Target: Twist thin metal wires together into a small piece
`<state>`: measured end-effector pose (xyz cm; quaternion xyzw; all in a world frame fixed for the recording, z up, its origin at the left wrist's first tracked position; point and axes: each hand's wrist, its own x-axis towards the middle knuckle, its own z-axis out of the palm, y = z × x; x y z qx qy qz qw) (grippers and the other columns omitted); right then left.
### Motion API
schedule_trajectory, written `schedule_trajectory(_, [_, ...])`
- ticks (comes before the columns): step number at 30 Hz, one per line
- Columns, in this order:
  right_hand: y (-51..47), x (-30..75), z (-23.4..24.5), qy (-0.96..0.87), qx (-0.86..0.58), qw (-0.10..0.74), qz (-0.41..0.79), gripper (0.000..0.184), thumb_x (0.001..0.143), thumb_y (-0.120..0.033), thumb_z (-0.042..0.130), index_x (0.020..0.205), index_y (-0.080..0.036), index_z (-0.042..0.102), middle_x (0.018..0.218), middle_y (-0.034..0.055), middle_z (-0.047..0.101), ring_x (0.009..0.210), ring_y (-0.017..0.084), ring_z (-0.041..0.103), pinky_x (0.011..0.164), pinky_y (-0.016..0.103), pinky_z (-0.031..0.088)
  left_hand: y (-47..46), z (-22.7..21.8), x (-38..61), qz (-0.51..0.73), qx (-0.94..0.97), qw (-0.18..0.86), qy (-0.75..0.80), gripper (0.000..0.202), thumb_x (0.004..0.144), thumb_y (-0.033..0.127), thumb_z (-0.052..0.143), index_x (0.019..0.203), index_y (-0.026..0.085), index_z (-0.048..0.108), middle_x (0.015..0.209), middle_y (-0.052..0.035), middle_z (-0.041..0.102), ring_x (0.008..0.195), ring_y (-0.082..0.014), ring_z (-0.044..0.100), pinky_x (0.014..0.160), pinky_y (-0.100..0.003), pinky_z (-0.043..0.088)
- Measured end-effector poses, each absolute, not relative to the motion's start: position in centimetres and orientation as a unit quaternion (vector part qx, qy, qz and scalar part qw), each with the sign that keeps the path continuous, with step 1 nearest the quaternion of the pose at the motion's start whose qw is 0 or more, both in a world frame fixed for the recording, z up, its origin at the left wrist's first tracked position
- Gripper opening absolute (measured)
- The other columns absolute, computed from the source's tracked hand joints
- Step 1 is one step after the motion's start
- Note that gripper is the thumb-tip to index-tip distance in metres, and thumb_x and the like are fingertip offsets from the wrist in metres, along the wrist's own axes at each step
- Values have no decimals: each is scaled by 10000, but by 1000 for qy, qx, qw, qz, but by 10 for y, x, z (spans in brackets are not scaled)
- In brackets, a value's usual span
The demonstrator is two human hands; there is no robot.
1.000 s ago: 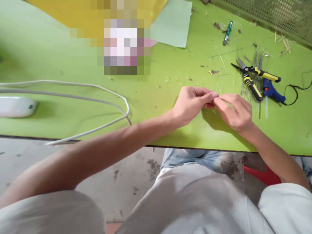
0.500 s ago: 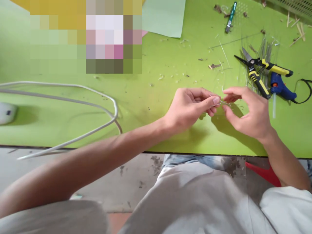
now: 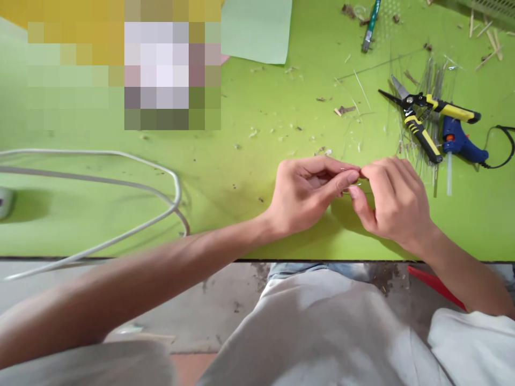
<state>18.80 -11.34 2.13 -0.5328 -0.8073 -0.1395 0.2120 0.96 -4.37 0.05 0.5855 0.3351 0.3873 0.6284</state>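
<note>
Near the front edge of the green table [image 3: 225, 187], my left hand [image 3: 300, 195] pinches thin metal wire [image 3: 354, 185] between thumb and fingers. Short bits of the wire show at the fingertips; the rest is hidden. My right hand [image 3: 398, 201] meets the left fingertips, its fingers curled over the wire's right side. Its thumb sits just below the left thumb. To the right of my hands lie yellow-and-black shears [image 3: 422, 139] with open blades, a bunch of thin wires [image 3: 432, 80] partly under them, and a blue glue gun [image 3: 462, 145] with a clear stick.
A green cutter knife [image 3: 370, 26] lies at the back, with a basket [image 3: 494, 8] and small sticks [image 3: 494, 44] at the far right. Pale green paper [image 3: 257, 32] lies farther back. A white cable [image 3: 120, 153] loops on the left. Small scraps dot the table.
My right hand has moved left and closed its fingers in at the wire beside the left fingertips. Its fingers were apart before. My left hand keeps its pinch. The view has shifted slightly.
</note>
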Motion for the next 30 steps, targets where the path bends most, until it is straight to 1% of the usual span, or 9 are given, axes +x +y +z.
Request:
schedule_trajectory(3, [-113, 188, 19, -808, -532, 224, -122, 227, 1112, -272, 477, 932, -213, 602, 796, 66, 666, 752, 227, 599, 740, 375, 448, -44, 3, 8, 380, 602, 619, 332, 376, 875, 533, 897, 887, 159, 862, 872, -100, 848, 678, -158, 744, 613, -266, 630])
schedule_trajectory(7, [-114, 188, 25, -790, -539, 289, -42, 287, 1110, -236, 487, 860, -211, 624, 747, 41, 681, 687, 181, 610, 693, 329, 469, -47, 6, 5, 371, 615, 612, 330, 343, 867, 510, 912, 897, 172, 863, 833, -85, 834, 649, -157, 722, 565, -271, 592])
schedule_trajectory(13, [-110, 195, 44, -660, -584, 353, 313, 388, 1088, -391, 630, 748, -206, 661, 624, -33, 676, 521, 102, 598, 483, 246, 423, -48, 8, 5, 390, 603, 634, 286, 274, 887, 435, 912, 866, 170, 844, 847, -89, 844, 727, -182, 782, 639, -286, 652])
schedule_trajectory(16, [-108, 200, 38, -579, -563, 390, 442, 172, 1047, -397, 706, 1006, -235, 664, 662, -59, 731, 513, 125, 674, 480, 247, 502, -47, 8, 4, 411, 602, 636, 256, 196, 865, 339, 937, 870, 167, 843, 839, -82, 846, 697, -157, 768, 617, -257, 635])
schedule_trajectory(18, [-108, 204, 30, -562, -552, 405, 464, 236, 1043, -367, 720, 1213, -265, 592, 656, -94, 720, 475, 127, 671, 480, 253, 520, -47, 8, 4, 407, 613, 628, 255, 186, 879, 342, 923, 877, 174, 843, 830, -77, 841, 679, -153, 750, 610, -266, 628])
schedule_trajectory(20, [-108, 207, 23, -578, -552, 401, 447, 284, 1060, -379, 708, 1286, -275, 572, 644, -111, 687, 447, 113, 645, 489, 254, 521, -47, 8, 3, 398, 632, 610, 266, 213, 913, 392, 887, 884, 186, 842, 822, -72, 833, 667, -158, 734, 596, -286, 612])
schedule_trajectory(25, [-103, 213, 19, -615, -556, 357, 431, 257, 1069, -475, 689, 1172, -244, 647, 547, -109, 633, 377, 104, 573, 414, 229, 469, -45, 7, 1, 384, 699, 560, 224, 118, 941, 339, 822, 862, 252, 836, 797, -48, 828, 625, -156, 723, 572, -296, 576])
schedule_trajectory(28, [-99, 213, 24, -582, -540, 312, 522, 282, 1063, -494, 683, 1136, -227, 634, 498, -106, 628, 318, 118, 538, 338, 225, 407, -43, 7, 1, 351, 714, 573, 197, 93, 913, 332, 847, 841, 274, 838, 826, -42, 843, 669, -176, 768, 617, -298, 616])
schedule_trajectory(30, [-98, 212, 27, -535, -525, 293, 594, 312, 1041, -520, 708, 1122, -239, 597, 497, -108, 642, 301, 131, 542, 313, 229, 395, -43, 6, 1, 336, 695, 605, 195, 142, 913, 365, 867, 843, 246, 839, 819, -60, 841, 654, -180, 765, 584, -288, 605])
